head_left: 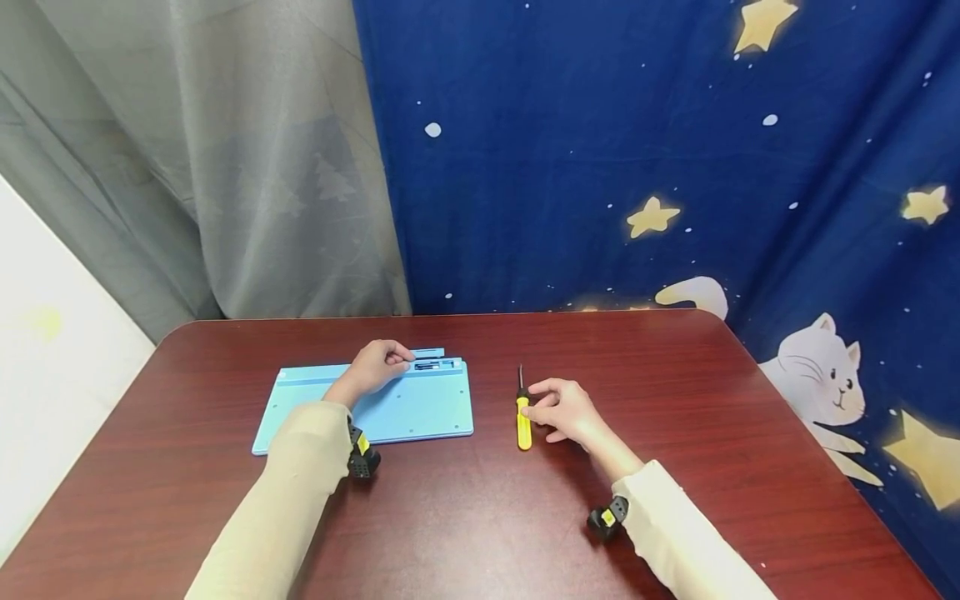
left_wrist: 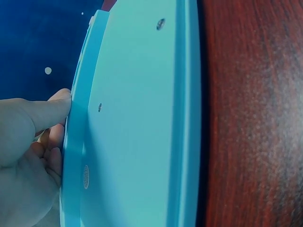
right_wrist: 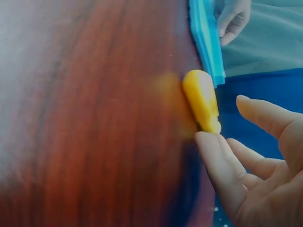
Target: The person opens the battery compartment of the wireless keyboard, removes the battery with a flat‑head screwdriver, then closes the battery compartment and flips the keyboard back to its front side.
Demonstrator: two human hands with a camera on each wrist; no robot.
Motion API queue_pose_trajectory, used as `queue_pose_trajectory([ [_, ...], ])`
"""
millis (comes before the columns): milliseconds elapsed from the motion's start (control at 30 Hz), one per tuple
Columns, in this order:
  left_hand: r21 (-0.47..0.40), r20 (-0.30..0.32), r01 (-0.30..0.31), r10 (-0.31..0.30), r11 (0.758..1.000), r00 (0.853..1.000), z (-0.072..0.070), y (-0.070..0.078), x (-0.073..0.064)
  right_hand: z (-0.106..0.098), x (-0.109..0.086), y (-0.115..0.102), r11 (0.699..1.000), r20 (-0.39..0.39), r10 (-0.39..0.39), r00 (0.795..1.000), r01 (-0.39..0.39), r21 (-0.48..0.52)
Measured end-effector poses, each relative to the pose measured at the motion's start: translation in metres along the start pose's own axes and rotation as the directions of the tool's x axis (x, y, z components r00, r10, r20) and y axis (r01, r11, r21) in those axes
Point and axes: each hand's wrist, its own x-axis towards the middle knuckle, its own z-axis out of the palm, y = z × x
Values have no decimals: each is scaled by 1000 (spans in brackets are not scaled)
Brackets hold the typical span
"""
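Note:
A light blue keyboard [head_left: 427, 408] lies with its screwed underside up, a small battery compartment [head_left: 435, 365] uncovered at its far edge. My left hand [head_left: 378, 364] is at that edge. Its thumb and fingertips pinch what appears to be the end of a narrow light blue battery cover [head_left: 430, 353], partly hidden behind them. A screwdriver [head_left: 523, 421] with a yellow handle points away from me, right of the keyboard; I cannot tell whether it rests fully on the table. My right hand [head_left: 567, 410] is beside it with fingers spread, one fingertip touching the handle [right_wrist: 201, 97].
The dark red wooden table [head_left: 465, 525] reaches back to a grey curtain [head_left: 277, 167] and a blue star-patterned curtain [head_left: 570, 167]. A white surface [head_left: 52, 350] is to the left of the table.

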Motion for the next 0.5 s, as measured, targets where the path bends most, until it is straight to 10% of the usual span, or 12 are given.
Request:
queue_pose_trajectory([
  [500,7,-6,-8,9,1000,1000,0,-1,0,9,14,10,997,-69,60,996,-63,-40],
])
